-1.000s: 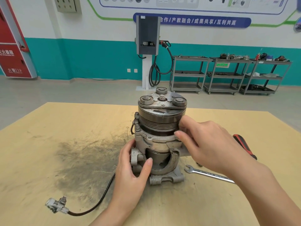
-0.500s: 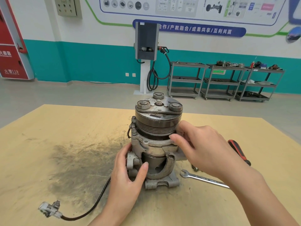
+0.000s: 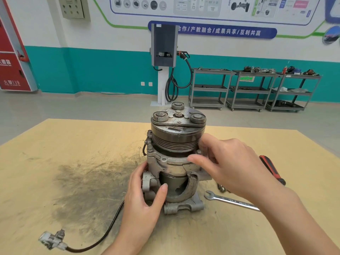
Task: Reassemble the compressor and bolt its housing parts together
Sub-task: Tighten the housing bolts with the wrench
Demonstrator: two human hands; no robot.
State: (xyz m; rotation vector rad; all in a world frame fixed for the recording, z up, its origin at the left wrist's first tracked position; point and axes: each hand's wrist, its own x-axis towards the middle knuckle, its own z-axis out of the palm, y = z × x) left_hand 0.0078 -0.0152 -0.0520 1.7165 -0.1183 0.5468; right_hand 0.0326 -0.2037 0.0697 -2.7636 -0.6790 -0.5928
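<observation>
Since a second ago the right hand (image 3: 231, 162) has slid slightly lower on the compressor (image 3: 176, 155), fingers curled on its upper housing. The left hand (image 3: 143, 197) clasps the lower housing at 8 o'clock. Compressor stands upright mid-table (image 3: 55, 162); wrench (image 3: 231, 200) at its 4 o'clock.

Auto training workshop; EV charging post (image 3: 164, 52) on the teal wall; steel parts carts (image 3: 252, 89); component diagram boards (image 3: 198, 6); grease-stained plywood bench (image 3: 73, 172).

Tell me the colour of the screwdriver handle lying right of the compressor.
Red and black, the screwdriver handle showing in the head view.
</observation>
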